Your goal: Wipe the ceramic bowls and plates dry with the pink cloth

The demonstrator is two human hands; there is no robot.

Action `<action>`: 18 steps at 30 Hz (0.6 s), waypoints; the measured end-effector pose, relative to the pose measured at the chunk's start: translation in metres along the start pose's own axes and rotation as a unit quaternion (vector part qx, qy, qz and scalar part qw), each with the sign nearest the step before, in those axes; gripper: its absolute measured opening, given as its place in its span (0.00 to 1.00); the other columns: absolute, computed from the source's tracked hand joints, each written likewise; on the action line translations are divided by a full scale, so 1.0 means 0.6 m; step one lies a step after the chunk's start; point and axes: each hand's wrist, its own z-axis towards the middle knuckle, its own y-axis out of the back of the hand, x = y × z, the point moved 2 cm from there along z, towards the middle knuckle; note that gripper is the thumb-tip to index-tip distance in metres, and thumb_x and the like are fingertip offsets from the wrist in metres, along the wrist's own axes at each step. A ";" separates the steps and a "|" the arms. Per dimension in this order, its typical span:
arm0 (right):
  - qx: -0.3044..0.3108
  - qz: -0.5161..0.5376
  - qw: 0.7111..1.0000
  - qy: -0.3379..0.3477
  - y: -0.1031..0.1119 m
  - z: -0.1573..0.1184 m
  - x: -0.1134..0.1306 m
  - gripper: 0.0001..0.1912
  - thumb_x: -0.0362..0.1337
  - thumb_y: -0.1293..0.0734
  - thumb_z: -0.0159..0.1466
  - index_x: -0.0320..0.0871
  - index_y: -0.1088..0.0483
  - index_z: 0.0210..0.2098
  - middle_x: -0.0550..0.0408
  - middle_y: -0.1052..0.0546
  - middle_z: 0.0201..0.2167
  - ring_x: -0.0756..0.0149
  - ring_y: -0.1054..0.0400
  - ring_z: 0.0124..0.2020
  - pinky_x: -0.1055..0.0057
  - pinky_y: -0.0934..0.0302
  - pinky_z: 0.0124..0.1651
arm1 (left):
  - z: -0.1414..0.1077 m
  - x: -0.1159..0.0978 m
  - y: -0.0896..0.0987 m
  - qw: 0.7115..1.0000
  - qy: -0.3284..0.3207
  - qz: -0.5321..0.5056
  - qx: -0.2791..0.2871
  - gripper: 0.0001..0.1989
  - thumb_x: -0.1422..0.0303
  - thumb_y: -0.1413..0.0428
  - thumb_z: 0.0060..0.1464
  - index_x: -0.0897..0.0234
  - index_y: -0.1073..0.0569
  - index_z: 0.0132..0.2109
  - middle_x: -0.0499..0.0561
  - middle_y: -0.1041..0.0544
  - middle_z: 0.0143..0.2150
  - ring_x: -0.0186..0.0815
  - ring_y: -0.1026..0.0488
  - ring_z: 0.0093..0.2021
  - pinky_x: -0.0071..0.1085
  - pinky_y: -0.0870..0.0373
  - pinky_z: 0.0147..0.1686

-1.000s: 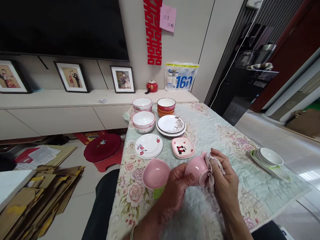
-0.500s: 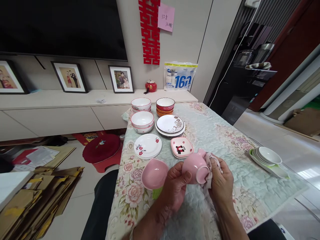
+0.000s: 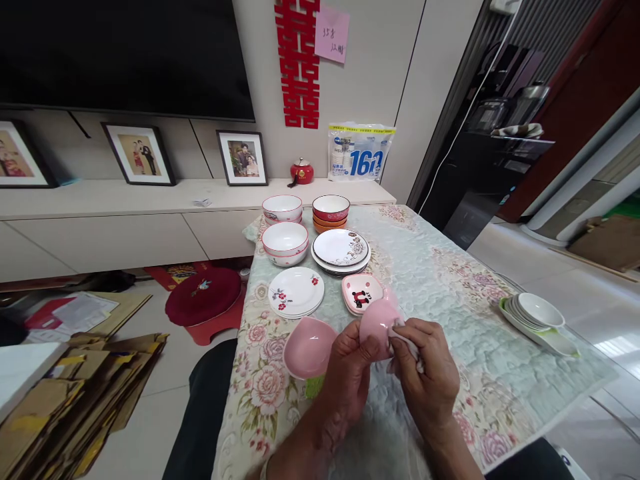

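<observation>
A glossy pink bowl (image 3: 376, 327) is tilted over the table, its underside turned toward me. My left hand (image 3: 350, 367) is closed round its left side, thumb on the outside. On the right, my right hand (image 3: 427, 363) pinches a pale cloth (image 3: 406, 340) and presses it against the bowl's base. Just left of my left hand, a second pink bowl (image 3: 309, 347) rests on the table, with a bit of green showing under it. Beyond my hands lie square pink-rimmed cartoon dishes (image 3: 363, 293) and a stack of flowered white plates (image 3: 296, 292).
Behind stand white bowls (image 3: 285, 239), red and orange bowls (image 3: 331, 208) and patterned plates (image 3: 340, 248). A green-edged dish with small white bowls (image 3: 537, 312) sits by the right edge. The flowered tablecloth (image 3: 270, 393) covers the table; a red stool (image 3: 205, 300) stands left.
My right hand has moved left with the cloth onto the bowl's base, covering the foot ring. The pink bowl has shifted slightly left and turned.
</observation>
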 end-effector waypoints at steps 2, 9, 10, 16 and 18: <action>-0.013 -0.025 1.000 -0.011 0.003 0.003 -0.009 0.05 0.31 0.34 0.66 0.45 0.29 0.41 0.53 0.27 0.37 0.62 0.32 0.40 0.64 0.36 0.41 | 0.001 -0.001 0.002 1.000 -0.013 0.012 -0.009 0.12 0.65 0.34 0.48 0.67 0.21 0.38 0.52 0.21 0.33 0.39 0.27 0.37 0.34 0.33 0.41; 0.030 0.021 0.997 -0.075 -0.017 -0.006 0.018 0.03 0.33 0.35 0.67 0.46 0.29 0.39 0.53 0.27 0.36 0.62 0.31 0.38 0.65 0.34 0.37 | 0.004 -0.007 0.005 0.999 -0.009 -0.009 -0.030 0.12 0.62 0.35 0.50 0.66 0.23 0.38 0.50 0.23 0.33 0.32 0.33 0.30 0.29 0.37 0.33; 0.031 0.026 0.998 -0.058 -0.017 -0.006 0.025 0.05 0.31 0.35 0.67 0.46 0.29 0.40 0.52 0.28 0.37 0.62 0.31 0.38 0.65 0.34 0.37 | 0.002 -0.005 0.002 1.000 0.001 -0.011 -0.026 0.12 0.62 0.35 0.50 0.65 0.23 0.37 0.49 0.24 0.32 0.31 0.35 0.28 0.28 0.39 0.31; -0.016 -0.014 1.000 0.016 0.006 0.007 0.010 0.08 0.28 0.33 0.64 0.45 0.27 0.42 0.52 0.27 0.37 0.62 0.32 0.40 0.64 0.36 0.42 | -0.008 0.014 -0.006 0.998 0.027 0.048 -0.014 0.11 0.65 0.33 0.46 0.67 0.25 0.31 0.46 0.31 0.25 0.30 0.39 0.29 0.28 0.42 0.31; -0.024 -0.004 0.998 -0.062 0.014 0.012 -0.015 0.05 0.33 0.33 0.65 0.45 0.26 0.40 0.52 0.26 0.37 0.62 0.31 0.40 0.63 0.37 0.44 | -0.008 0.018 -0.002 0.995 0.035 0.089 -0.008 0.12 0.65 0.33 0.46 0.67 0.25 0.31 0.46 0.31 0.26 0.31 0.39 0.29 0.29 0.41 0.33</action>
